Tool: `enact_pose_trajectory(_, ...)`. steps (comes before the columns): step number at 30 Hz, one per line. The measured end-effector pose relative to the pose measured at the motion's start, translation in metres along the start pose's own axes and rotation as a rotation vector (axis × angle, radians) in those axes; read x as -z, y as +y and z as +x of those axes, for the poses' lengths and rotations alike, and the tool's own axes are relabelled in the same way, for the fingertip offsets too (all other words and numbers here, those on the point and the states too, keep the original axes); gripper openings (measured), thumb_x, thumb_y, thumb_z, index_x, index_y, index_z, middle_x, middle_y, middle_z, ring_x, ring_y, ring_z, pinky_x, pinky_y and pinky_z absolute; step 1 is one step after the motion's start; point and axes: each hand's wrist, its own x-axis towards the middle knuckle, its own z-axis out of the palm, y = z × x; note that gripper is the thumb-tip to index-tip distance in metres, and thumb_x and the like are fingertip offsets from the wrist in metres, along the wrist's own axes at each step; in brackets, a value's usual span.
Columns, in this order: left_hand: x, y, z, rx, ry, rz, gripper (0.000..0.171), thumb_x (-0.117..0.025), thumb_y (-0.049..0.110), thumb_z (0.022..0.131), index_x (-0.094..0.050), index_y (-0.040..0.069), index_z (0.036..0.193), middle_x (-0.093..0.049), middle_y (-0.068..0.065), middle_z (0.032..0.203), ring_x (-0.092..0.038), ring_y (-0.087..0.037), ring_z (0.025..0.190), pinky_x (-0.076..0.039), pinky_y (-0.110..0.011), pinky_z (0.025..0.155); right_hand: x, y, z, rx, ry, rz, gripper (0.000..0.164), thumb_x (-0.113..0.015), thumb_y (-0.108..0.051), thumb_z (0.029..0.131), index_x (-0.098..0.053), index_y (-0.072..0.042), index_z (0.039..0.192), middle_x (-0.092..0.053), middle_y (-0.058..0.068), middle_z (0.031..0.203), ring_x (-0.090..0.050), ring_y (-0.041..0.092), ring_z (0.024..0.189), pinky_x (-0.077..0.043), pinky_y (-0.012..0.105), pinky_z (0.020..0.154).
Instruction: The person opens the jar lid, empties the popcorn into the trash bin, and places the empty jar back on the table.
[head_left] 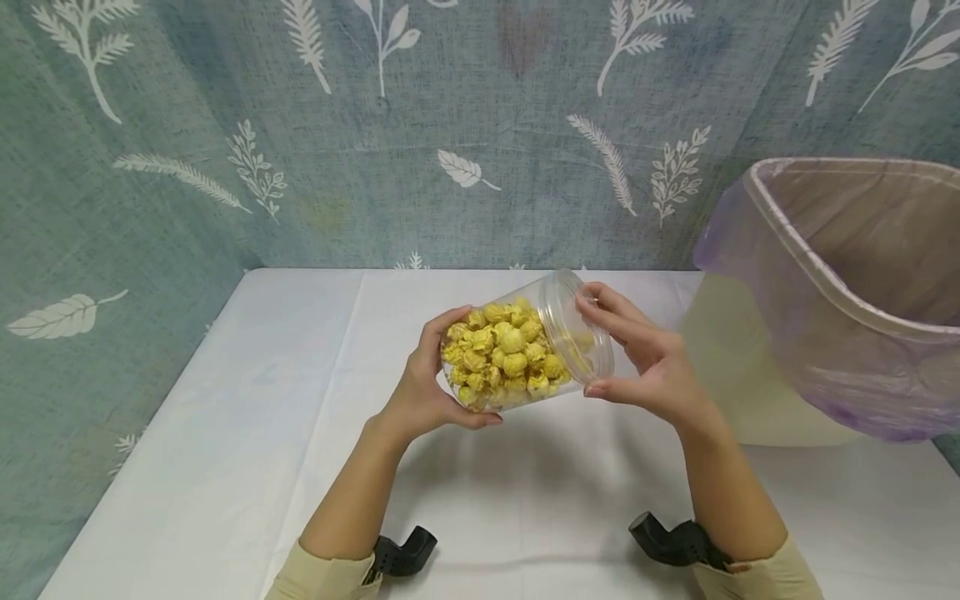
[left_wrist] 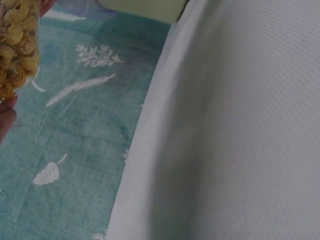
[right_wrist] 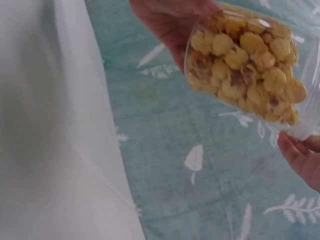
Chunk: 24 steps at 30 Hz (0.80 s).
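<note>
Left grip clasps the base of the jar, right grip its rim, long axis toward the right edge of the table.

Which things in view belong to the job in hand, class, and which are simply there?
In the job:
- clear jar, tilted
- yellow popcorn inside
- left hand and right hand, gripping the jar

Apparently just there, untouched:
- bin with purple liner
- patterned curtain

Tilted popcorn jar between hands
</note>
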Motion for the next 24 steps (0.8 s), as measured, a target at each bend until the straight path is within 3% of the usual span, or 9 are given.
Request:
enact_pose_trajectory(6, -0.003, 0.001, 0.0, 0.008, -0.022, -0.03, 0.121, -0.092, -0.003, 0.041, -0.022, -0.003, 0.141, -0.043, -0.023, 0.13, -0.047, -0.013, 0.118, -0.046, -0.027, 0.094, 0.014, 0.001, 0.0, 0.069, -0.143, -0.009, 0.069, -0.078, -0.014, 0.077, -0.047, 0.0, 0.137, -0.027, 0.02, 0.152, -0.025, 0.027, 0.141, -0.027, 0.029, 0.113)
enact_pose_trajectory(11, -0.005, -0.002, 0.0, -0.03, -0.012, -0.026, 0.122, -0.092, -0.003, 0.04, -0.023, -0.004, 0.14, -0.042, -0.019, 0.134, -0.046, -0.014, 0.12, -0.045, -0.027, 0.096, 0.019, -0.001, -0.001, 0.032, -0.194, 0.002, 0.068, -0.077, -0.008, 0.077, -0.046, 0.001, 0.137, -0.02, 0.022, 0.154, -0.022, 0.028, 0.143, -0.024, 0.029, 0.115)
enact_pose_trajectory(19, -0.007, -0.007, 0.001, -0.15, 0.061, -0.018, 0.118, -0.093, 0.002, 0.042, -0.024, -0.01, 0.137, -0.04, -0.006, 0.14, -0.045, -0.017, 0.123, -0.04, -0.029, 0.103, 0.016, -0.005, 0.002, -0.006, -0.21, -0.011, 0.073, -0.071, 0.002, 0.08, -0.033, 0.008, 0.142, -0.008, 0.025, 0.155, -0.006, 0.034, 0.145, -0.023, 0.032, 0.116)
enact_pose_trajectory(24, -0.007, -0.008, 0.002, -0.156, 0.088, 0.016, 0.119, -0.093, 0.004, 0.041, -0.024, -0.011, 0.137, -0.041, -0.01, 0.139, -0.045, -0.018, 0.123, -0.039, -0.029, 0.104, 0.01, -0.012, 0.0, -0.143, -0.154, -0.014, 0.073, -0.066, 0.011, 0.079, -0.032, 0.005, 0.144, -0.01, 0.019, 0.157, -0.012, 0.03, 0.145, -0.028, 0.028, 0.113)
